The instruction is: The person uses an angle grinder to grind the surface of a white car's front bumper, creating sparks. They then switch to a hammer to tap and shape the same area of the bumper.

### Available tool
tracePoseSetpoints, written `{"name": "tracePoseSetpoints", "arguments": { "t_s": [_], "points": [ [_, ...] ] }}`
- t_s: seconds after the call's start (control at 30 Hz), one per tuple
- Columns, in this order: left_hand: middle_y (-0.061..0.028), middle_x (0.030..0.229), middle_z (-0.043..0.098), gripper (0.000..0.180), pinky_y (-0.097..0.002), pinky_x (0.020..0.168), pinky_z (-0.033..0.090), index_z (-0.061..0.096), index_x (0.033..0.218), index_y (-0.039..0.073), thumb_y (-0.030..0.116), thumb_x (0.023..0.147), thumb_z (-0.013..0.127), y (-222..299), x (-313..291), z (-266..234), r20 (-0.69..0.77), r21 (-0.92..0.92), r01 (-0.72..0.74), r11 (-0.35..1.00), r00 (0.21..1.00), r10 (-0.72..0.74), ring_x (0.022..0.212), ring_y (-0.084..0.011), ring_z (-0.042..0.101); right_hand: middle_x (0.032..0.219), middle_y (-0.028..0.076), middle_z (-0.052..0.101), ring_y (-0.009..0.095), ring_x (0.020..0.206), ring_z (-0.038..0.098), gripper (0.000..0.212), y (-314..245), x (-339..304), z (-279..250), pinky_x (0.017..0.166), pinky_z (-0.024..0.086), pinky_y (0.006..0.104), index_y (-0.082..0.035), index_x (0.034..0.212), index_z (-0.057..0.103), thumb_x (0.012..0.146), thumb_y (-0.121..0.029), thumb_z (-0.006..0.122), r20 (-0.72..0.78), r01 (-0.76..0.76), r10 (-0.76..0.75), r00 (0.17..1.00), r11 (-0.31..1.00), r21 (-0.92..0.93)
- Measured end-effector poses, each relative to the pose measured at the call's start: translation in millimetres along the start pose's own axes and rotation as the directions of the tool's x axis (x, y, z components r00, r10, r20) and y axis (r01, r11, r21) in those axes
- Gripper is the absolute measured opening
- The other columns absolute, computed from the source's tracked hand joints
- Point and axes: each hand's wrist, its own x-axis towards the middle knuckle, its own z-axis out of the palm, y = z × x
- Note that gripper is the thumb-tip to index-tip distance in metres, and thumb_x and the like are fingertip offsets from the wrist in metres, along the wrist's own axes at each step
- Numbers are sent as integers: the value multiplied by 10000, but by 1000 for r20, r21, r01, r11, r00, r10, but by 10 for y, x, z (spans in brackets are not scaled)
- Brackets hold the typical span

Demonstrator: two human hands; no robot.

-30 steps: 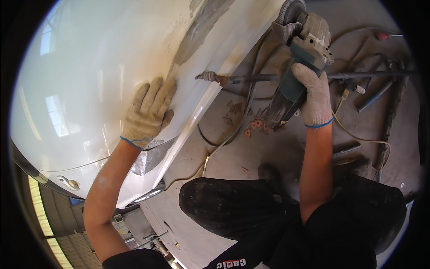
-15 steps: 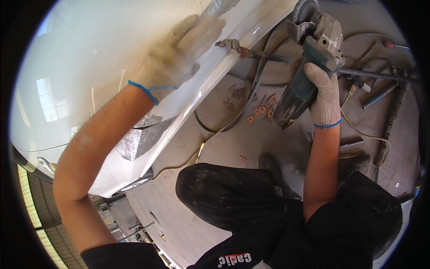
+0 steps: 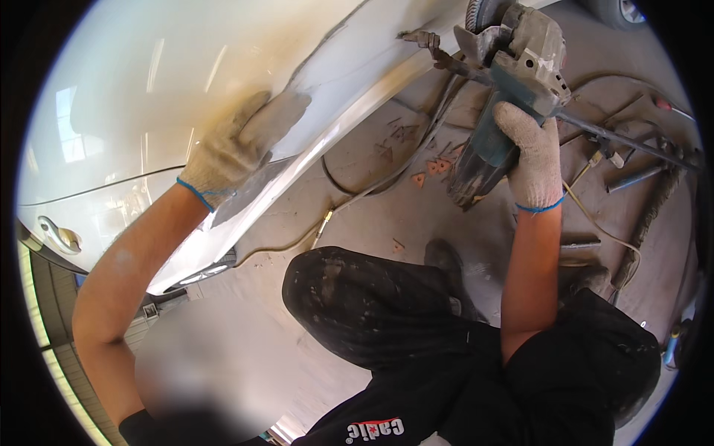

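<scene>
My left hand point(image 3: 229, 149), in a cream knit glove with a blue cuff, lies on the white car's side panel point(image 3: 156, 82) with its fingers stretched out. Under and beside it, the paint gives way to a dull grey sanded patch point(image 3: 251, 192). In my right hand point(image 3: 532, 152), gloved the same way, is a green and grey angle grinder point(image 3: 485, 157), held by its body with the head up. A worn wheel point(image 3: 487, 13) sits on the grinder's head, apart from the panel.
A long metal bar with a rough, hooked end point(image 3: 425, 40) passes behind the grinder toward the panel. Hoses point(image 3: 379, 189), small triangular orange pieces point(image 3: 439, 166) and a blue tube point(image 3: 636, 177) lie on the floor. A car door handle point(image 3: 59, 234) shows at left.
My left hand has slid back along the panel, down and to the left. The grinder stays in my right hand, a little further left and up in the picture. The view has shifted slightly.
</scene>
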Motion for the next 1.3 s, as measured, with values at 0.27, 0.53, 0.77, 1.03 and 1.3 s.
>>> {"name": "tracePoseSetpoints", "arguments": {
  "t_s": [0.27,0.53,0.77,1.03,1.3],
  "points": [
    [-206,1182,639,659,-439,971,472,463,1373,-25,348,871,670,1018,68,465,21,-262,-293,919,951,309,1102,-355,618,1002,60,698,131,909,660,437,110,-71,263,824,545,292,-8,1160,659,738,-29,772,193,5,33,981,981,-193],
    [-267,1054,653,931,-470,862,503,357,1449,-2,389,728,798,1624,675,780,-56,-848,-255,465,915,399,982,-417,649,1033,129,636,264,900,657,641,158,-175,-72,822,565,409,-8,1274,524,743,-280,758,22,55,-55,998,998,15],
    [-280,1147,630,938,-433,926,480,257,1535,47,258,780,773,1707,773,871,-179,-913,-318,255,875,451,1066,-404,623,1059,110,565,249,942,552,588,-30,22,-338,902,464,412,-42,1269,507,791,-304,728,34,80,-92,995,959,272],
    [-252,1245,611,865,-400,1022,442,269,1530,35,184,805,715,1788,902,884,-165,-948,-277,158,850,500,1134,-367,608,1046,109,566,251,956,561,570,-69,31,-460,890,485,411,-28,1236,508,789,-307,728,-46,81,-71,996,959,272],
    [-290,1135,630,726,-408,950,480,373,1422,-50,227,818,665,1999,893,1177,-104,-939,-221,262,912,396,1069,-375,635,962,112,613,256,873,624,450,-15,38,-395,806,538,390,-28,1189,549,822,-247,691,-184,79,-60,981,992,99]
  ]
}}
